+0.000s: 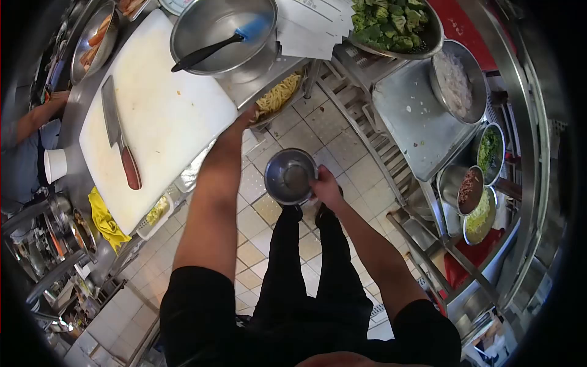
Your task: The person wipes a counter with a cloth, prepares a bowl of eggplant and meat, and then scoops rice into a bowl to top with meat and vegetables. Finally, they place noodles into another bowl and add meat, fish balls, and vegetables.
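My right hand (327,188) grips the rim of a small metal bowl (290,176), held over the tiled floor; its inside looks empty. My left arm stretches forward under the edge of the white cutting board (160,116). At its end, my left hand (246,116) is at the near edge of a container of yellow noodles (278,96); its fingers are mostly hidden. On the board lies a knife (116,125) with a brown handle. Beyond it, a large metal bowl (214,30) holds a blue brush (252,28) with a black handle.
Broccoli (391,24) fills a bowl at the top. On the right are a metal tray (416,116), a bowl of whitish strips (452,82) and smaller bowls of chopped food. A yellow cloth (107,223) hangs left. Another person's arm (40,119) shows at far left.
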`<state>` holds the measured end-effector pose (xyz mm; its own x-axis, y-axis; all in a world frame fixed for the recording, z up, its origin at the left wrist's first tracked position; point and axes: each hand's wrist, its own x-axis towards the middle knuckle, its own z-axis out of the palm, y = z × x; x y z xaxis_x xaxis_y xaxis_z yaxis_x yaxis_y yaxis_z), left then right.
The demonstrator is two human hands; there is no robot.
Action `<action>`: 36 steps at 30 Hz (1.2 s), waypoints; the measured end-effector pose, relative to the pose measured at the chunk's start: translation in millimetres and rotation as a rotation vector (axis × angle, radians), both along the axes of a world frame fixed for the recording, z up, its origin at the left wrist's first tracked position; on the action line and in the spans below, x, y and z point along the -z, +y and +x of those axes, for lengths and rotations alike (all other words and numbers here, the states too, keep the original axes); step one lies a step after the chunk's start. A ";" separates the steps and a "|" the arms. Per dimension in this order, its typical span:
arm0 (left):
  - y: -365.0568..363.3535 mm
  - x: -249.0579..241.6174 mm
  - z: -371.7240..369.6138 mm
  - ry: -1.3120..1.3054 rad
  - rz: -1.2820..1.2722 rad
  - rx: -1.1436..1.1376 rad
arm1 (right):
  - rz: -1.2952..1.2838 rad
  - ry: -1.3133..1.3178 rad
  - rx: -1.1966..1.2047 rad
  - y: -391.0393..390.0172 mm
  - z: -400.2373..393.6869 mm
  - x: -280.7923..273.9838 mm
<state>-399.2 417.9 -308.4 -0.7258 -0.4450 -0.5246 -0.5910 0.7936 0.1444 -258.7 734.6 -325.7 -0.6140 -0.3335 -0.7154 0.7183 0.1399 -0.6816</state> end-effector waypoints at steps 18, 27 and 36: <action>-25.1 30.8 13.1 -0.093 -0.030 0.057 | -0.139 0.139 0.210 -72.5 -56.4 -20.3; -12.4 -12.2 31.2 0.078 -0.044 0.265 | -0.152 0.196 0.320 -87.9 -51.5 -27.7; 97.0 -58.1 130.1 0.950 0.393 -0.014 | -0.229 0.339 0.356 -91.6 -37.9 -1.3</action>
